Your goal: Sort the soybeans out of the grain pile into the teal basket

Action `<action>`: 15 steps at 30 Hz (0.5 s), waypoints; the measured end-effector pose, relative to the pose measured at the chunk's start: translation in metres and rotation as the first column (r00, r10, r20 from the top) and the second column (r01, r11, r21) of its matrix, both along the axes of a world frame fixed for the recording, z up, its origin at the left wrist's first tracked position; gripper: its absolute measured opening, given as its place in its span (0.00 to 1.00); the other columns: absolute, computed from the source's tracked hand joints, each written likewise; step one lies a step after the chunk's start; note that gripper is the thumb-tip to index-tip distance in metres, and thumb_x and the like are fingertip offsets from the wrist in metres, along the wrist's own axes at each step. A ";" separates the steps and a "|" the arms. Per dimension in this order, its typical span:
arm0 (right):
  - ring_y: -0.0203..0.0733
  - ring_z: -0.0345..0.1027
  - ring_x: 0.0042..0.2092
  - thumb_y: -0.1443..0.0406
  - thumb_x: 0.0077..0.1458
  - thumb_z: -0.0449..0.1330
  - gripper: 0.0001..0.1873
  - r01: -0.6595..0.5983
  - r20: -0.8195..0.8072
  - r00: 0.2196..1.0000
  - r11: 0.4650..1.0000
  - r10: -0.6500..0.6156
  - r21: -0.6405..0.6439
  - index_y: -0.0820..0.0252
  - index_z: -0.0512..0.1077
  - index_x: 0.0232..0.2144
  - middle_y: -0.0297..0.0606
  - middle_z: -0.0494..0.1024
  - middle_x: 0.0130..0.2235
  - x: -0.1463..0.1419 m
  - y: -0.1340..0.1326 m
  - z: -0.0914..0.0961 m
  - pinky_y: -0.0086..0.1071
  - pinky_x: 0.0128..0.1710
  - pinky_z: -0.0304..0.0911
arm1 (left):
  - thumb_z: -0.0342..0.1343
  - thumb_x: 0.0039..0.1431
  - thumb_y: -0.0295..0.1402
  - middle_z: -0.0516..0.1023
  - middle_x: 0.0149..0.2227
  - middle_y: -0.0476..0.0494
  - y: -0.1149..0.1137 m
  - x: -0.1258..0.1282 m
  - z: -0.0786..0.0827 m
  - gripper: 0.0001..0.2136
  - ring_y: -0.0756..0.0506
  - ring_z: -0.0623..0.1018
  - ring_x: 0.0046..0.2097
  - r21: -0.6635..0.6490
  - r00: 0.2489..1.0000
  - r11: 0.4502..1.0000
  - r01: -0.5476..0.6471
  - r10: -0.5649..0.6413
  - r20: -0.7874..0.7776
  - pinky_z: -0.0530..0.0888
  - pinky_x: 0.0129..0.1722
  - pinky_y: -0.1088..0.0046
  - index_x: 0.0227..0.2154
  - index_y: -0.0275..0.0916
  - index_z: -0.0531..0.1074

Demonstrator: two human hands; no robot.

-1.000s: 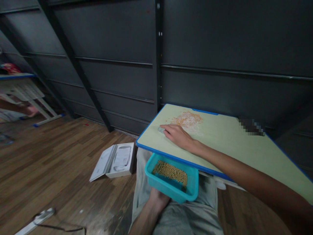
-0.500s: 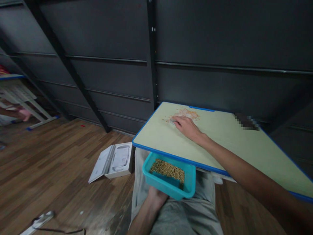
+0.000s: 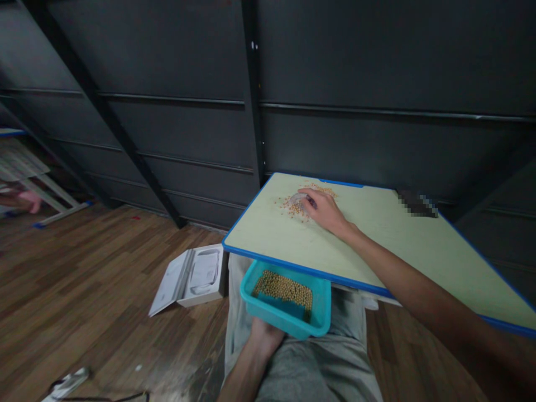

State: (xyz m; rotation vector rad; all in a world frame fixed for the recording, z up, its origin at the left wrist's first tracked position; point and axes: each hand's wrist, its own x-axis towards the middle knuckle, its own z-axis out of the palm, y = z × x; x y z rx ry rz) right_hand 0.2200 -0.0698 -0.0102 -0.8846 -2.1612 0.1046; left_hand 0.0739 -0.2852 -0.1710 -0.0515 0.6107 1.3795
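My left hand [image 3: 267,335] is under the near side of a teal plastic basin [image 3: 276,321], holding it tilted over my lap below the table edge. Yellowish round beans, like soybeans [image 3: 285,287], lie along the basin's far side; the fingers beneath are hidden. On the table, my right hand [image 3: 322,207] curls round a clear, rounded plastic piece [image 3: 298,197] whose exact kind I cannot make out. Small orange and yellow grains [image 3: 295,209] are scattered around and under that hand, with more behind it [image 3: 329,191].
The pale table [image 3: 259,231] has a blue rim and stands against a dark panelled wall. A blurred-out dark object [image 3: 416,203] lies at its far right. On the wooden floor are an open white box [image 3: 205,273] and a white item with a dark cord [image 3: 69,384].
My right hand has opened its curl and turned, so the clear piece and the grains by it show more. The left hand keeps the basin in place. The view has shifted slightly.
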 end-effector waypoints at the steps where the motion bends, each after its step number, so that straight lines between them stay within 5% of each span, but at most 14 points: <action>1: 0.44 0.72 0.48 0.69 0.60 0.53 0.18 -0.002 0.014 1.000 1.000 0.002 0.008 0.60 0.73 0.51 0.43 0.78 0.49 0.000 0.001 -0.001 0.40 0.51 0.64 | 0.49 0.62 0.36 0.83 0.39 0.41 0.000 -0.001 -0.001 0.12 0.39 0.79 0.47 0.003 1.000 1.000 -0.010 0.010 0.019 0.70 0.55 0.50 0.39 0.40 0.76; 6: 0.46 0.69 0.53 0.68 0.63 0.52 0.18 -0.005 0.052 0.999 0.999 0.003 0.037 0.58 0.72 0.53 0.42 0.77 0.52 0.000 0.004 -0.003 0.43 0.55 0.62 | 0.45 0.63 0.38 0.83 0.43 0.42 0.002 -0.007 -0.003 0.16 0.38 0.79 0.48 0.014 0.987 0.996 -0.092 0.090 0.132 0.70 0.55 0.48 0.49 0.45 0.73; 15: 0.44 0.69 0.53 0.67 0.64 0.52 0.18 -0.046 0.140 0.989 0.999 0.042 0.026 0.56 0.70 0.55 0.41 0.76 0.52 -0.010 0.000 -0.006 0.44 0.54 0.63 | 0.48 0.61 0.39 0.80 0.49 0.39 0.002 -0.008 0.002 0.18 0.36 0.77 0.51 0.027 0.979 0.987 -0.158 0.153 0.136 0.69 0.55 0.46 0.52 0.45 0.72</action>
